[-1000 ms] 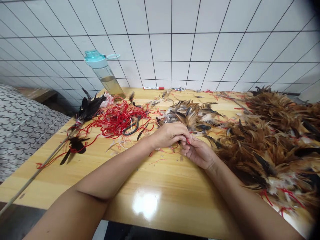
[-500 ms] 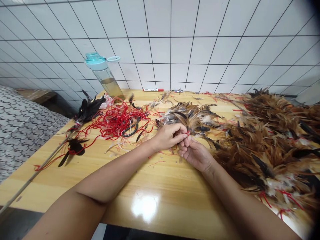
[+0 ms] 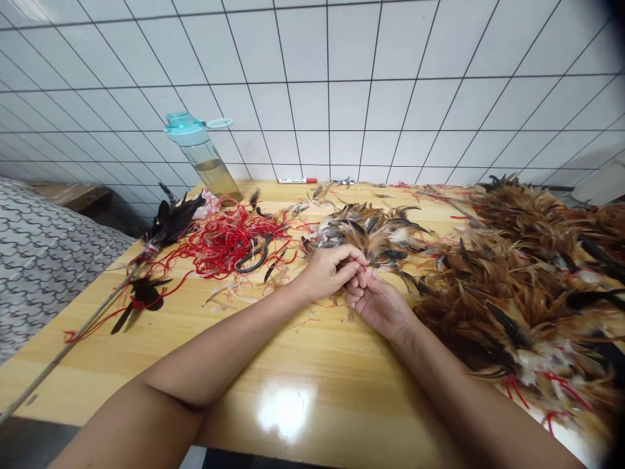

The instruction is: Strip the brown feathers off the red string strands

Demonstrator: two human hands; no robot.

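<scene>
My left hand [image 3: 332,273] is closed in a pinch, thumb against curled finger, on a short bit of red string [image 3: 364,266]. Palm turned up, my right hand [image 3: 383,303] meets it, its fingertips closed at the base of a small bunch of brown feathers [image 3: 374,242] that fans out beyond them. The exact grip is partly hidden by the fingers. Just behind the hands lies a loose pile of brown, grey and black feathers [image 3: 390,225]. To their left spreads a tangle of red string [image 3: 224,238].
Tied feather bunches [image 3: 488,293] cover the right side of the wooden table [image 3: 234,384]. On the left lies a stick [image 3: 73,348] with black feathers [image 3: 170,218] at its end. A water bottle [image 3: 215,172] and a red-capped marker [image 3: 297,180] stand or lie near the tiled wall [image 3: 303,104].
The view has shifted slightly, so the scene sits a little lower. Both hands stay together in nearly the same place, with only small finger movement around the red string.
</scene>
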